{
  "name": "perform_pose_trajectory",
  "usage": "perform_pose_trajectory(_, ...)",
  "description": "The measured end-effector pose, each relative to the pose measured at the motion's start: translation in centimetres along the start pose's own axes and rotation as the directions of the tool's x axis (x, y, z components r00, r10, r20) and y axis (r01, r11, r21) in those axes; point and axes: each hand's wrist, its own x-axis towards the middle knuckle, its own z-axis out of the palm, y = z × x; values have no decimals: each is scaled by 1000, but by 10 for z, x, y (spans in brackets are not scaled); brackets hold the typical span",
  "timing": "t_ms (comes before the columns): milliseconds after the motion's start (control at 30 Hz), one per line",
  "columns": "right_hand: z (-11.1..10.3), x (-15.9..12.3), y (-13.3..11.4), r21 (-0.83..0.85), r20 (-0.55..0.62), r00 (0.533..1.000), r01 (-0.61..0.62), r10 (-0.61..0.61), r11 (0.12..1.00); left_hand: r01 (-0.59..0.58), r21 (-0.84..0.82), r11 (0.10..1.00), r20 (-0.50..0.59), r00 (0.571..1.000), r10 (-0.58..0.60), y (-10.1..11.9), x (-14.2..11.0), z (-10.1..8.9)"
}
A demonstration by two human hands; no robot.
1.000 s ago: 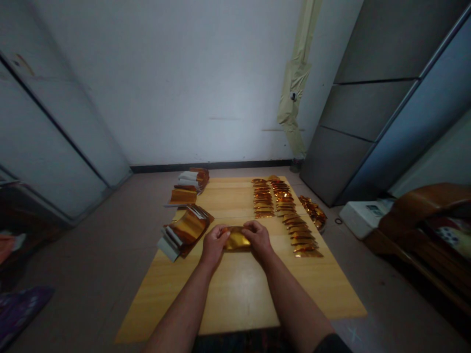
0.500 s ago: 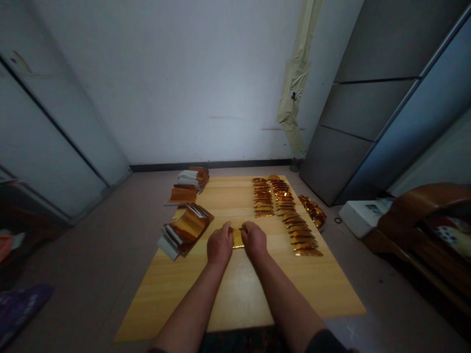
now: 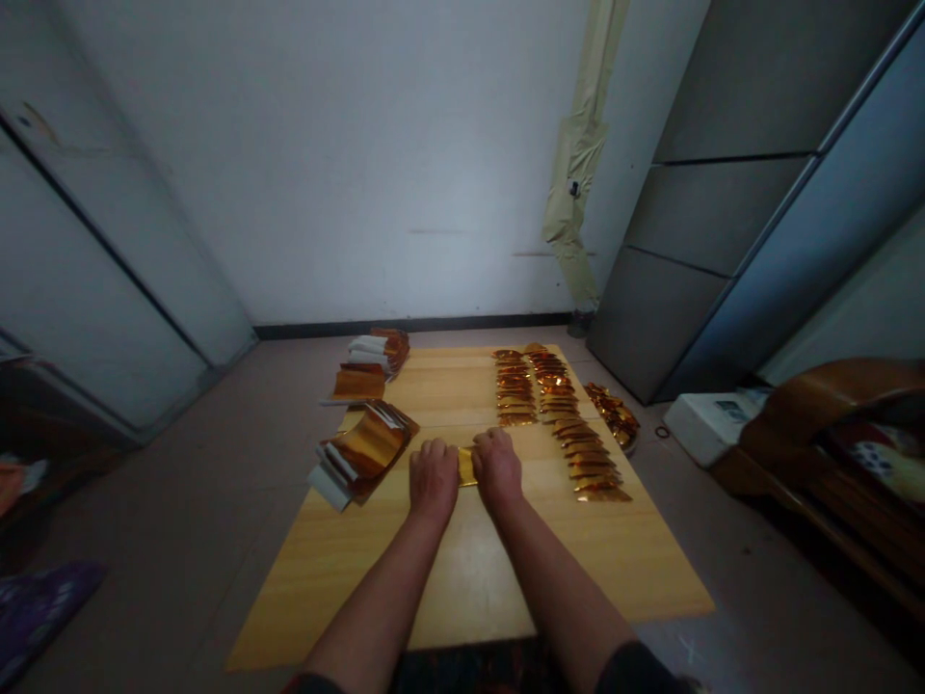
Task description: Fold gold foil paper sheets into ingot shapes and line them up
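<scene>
A sheet of shiny gold foil paper (image 3: 467, 467) lies on the wooden table (image 3: 462, 598), its middle showing between my two hands. My left hand (image 3: 434, 477) is closed over the left end of the sheet, fingers curled down. At the right end, my right hand (image 3: 498, 469) is closed over it in the same way. The fingertips and the sheet's ends are hidden under the hands. To the left sits a fanned stack of gold and white paper sheets (image 3: 372, 441). Rows of folded gold foil pieces (image 3: 589, 453) stand on the right side.
More sheets (image 3: 359, 383) overhang the table's far left edge. A second row of folded pieces (image 3: 515, 390) stands farther back. Beyond the right edge, a container of gold pieces (image 3: 614, 414) sits low. A white box (image 3: 698, 429) and a wooden seat (image 3: 831, 434) are at right.
Both hands have rolled forward and flattened a little over the sheet, with the fingers now pointing down and away. The stacks and rows stay where they were.
</scene>
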Motion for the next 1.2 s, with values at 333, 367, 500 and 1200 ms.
perform_pose_trajectory(333,-3,1,2,-115,34,999,36,-32,993,-69,13,998,-36,997,70,-4,1,1)
perform_pose_trajectory(367,-4,1,2,-116,25,999,29,-27,993,-66,15,998,-40,997,66,-3,0,1)
perform_pose_trajectory(500,-3,1,3,-119,8,1000,20,-19,993,-58,17,998,-20,998,58,-1,1,-1)
perform_pose_trajectory(1200,-20,-26,1,-100,20,998,57,-55,993,-219,-183,958,8,974,225,-29,-13,-5)
